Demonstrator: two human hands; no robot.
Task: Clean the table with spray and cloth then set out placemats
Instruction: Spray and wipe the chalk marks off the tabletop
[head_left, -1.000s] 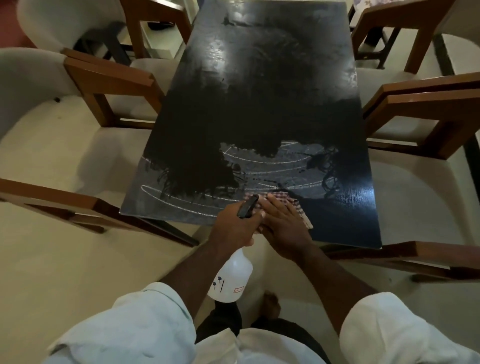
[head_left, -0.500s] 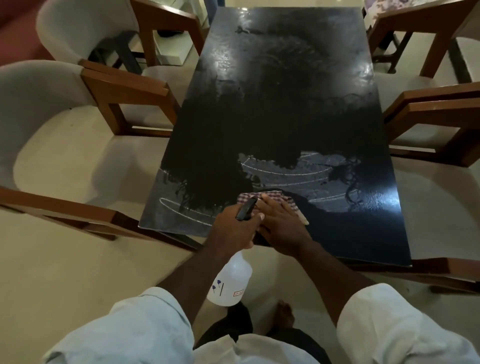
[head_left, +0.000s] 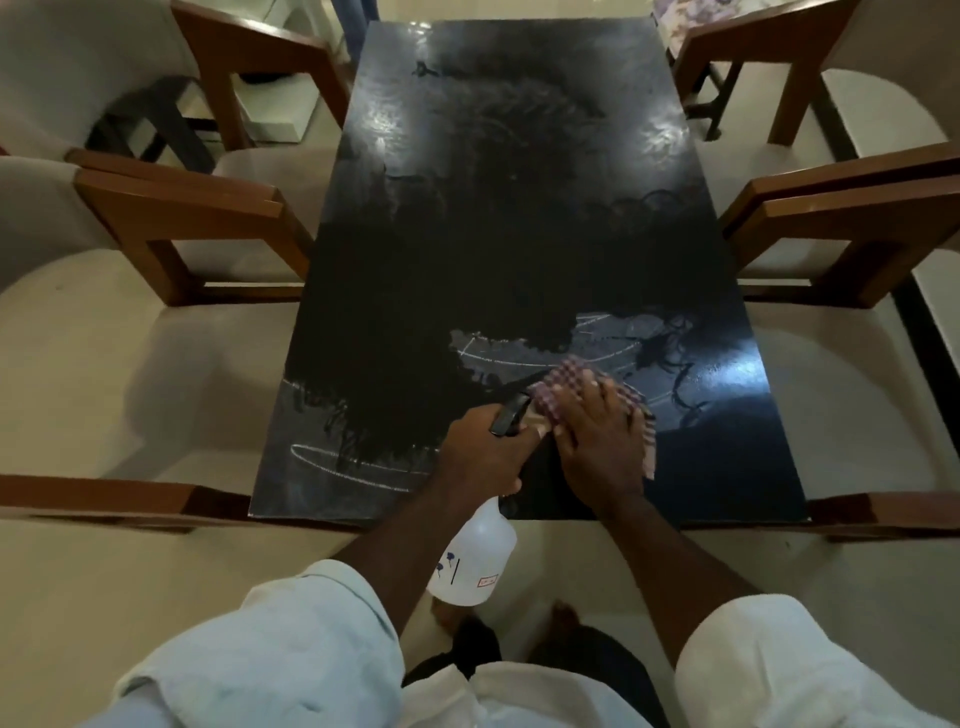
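At the near end of the table (head_left: 519, 218), the right hand (head_left: 597, 431) lies spread flat on the checked cloth (head_left: 563, 387), which it has pushed toward one o'clock since a second ago. At its nine o'clock, touching it, the left hand (head_left: 480, 457) stays wrapped around the spray bottle (head_left: 475, 556), which hangs off the edge. Wiping is underway; no placemats are visible yet.

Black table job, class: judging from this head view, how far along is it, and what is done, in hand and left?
Early on. Done: pale wipe streaks arc across the near end of the glossy black table. In hand: the right hand presses a red-checked cloth flat there, while the left hand grips a white plastic spray bottle. Left: no placemats are in view.
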